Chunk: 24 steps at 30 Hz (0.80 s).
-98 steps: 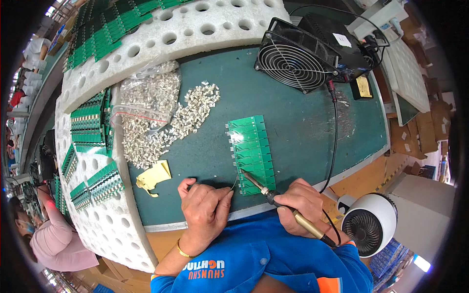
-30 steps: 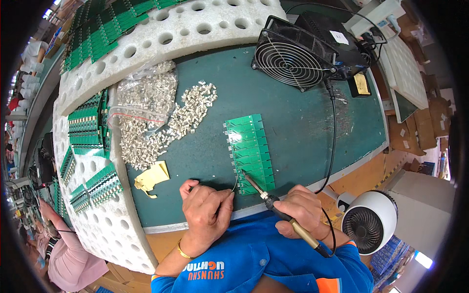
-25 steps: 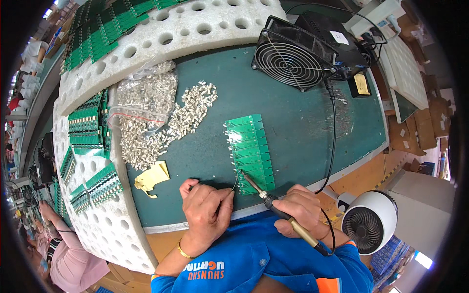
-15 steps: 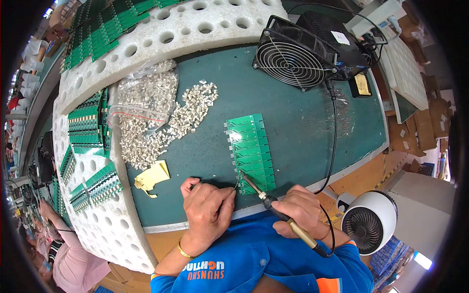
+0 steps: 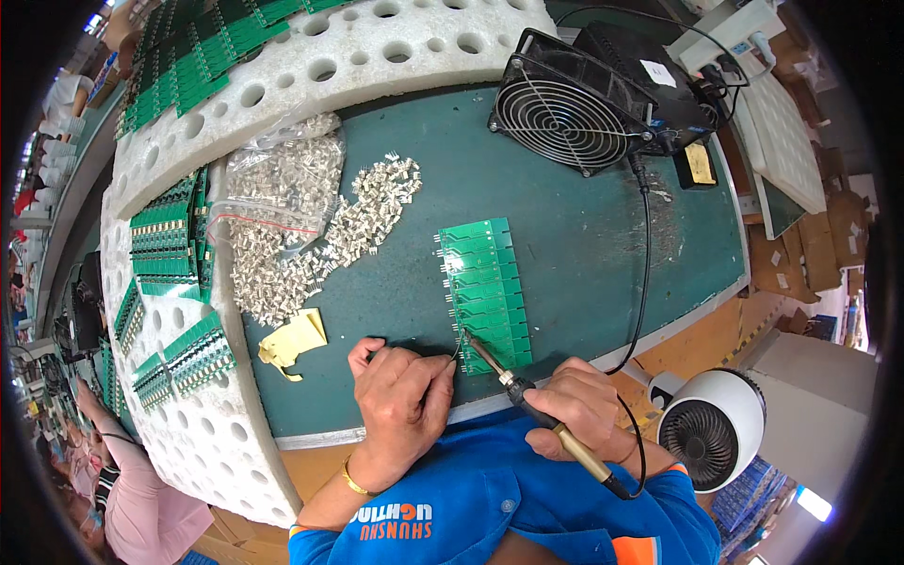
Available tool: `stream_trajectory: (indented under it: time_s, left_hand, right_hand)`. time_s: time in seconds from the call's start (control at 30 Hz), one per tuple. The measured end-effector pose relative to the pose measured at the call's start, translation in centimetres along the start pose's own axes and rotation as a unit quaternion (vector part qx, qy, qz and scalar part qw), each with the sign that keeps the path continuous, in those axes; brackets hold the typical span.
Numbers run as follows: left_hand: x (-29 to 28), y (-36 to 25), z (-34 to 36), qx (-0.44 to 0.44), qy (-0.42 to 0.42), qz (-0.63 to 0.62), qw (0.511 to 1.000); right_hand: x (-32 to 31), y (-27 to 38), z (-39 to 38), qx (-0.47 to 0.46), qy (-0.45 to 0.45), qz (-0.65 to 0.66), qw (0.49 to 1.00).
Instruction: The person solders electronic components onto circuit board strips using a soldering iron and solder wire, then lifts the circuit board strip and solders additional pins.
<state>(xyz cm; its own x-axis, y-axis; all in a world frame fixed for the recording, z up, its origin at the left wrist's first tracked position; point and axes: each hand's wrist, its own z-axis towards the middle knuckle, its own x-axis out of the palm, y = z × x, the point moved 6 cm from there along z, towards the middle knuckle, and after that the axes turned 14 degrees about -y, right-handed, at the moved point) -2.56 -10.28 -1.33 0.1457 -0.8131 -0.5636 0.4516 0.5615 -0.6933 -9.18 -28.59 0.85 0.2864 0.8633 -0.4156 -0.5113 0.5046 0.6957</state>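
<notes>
A green circuit board panel [image 5: 488,292] lies on the dark green mat, with small metal-pinned connectors along its left edge. My right hand [image 5: 576,403] is closed around the handle of a soldering iron [image 5: 586,456], whose tip rests at the connector row near the panel's lower left. Just left of that tip, my left hand [image 5: 400,395] pinches a thin solder wire [image 5: 458,351] between thumb and finger, its end close to the iron's tip. Whether the wire touches the joint is too small to tell.
Loose white connectors [image 5: 377,202] spill from a clear plastic bag [image 5: 287,169]. A yellow paper scrap [image 5: 294,341] lies nearer. White foam [image 5: 268,461] with boards borders the left. A black fan [image 5: 565,113] stands far right; the iron's cable [image 5: 645,254] runs down from there. A white fan [image 5: 713,428] sits right.
</notes>
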Motion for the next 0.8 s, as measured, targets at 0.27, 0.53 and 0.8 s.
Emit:
stream_trajectory:
  time_s: [0.27, 0.53, 0.8]
  left_hand:
    - [-0.09, -0.02, 0.02, -0.003, -0.008, -0.002, 1.0]
    - [-0.7, 0.16, -0.22, -0.007, -0.032, -0.004, 0.999]
    - [-0.9, 0.31, -0.54, -0.016, -0.029, -0.001, 0.999]
  right_hand:
    - [0.02, 0.04, 0.18, -0.007, -0.006, 0.002, 1.0]
    - [-0.72, 0.13, 0.07, -0.02, -0.058, -0.002, 0.998]
    - [-0.8, -0.05, 0.13, -0.003, -0.066, 0.019, 0.998]
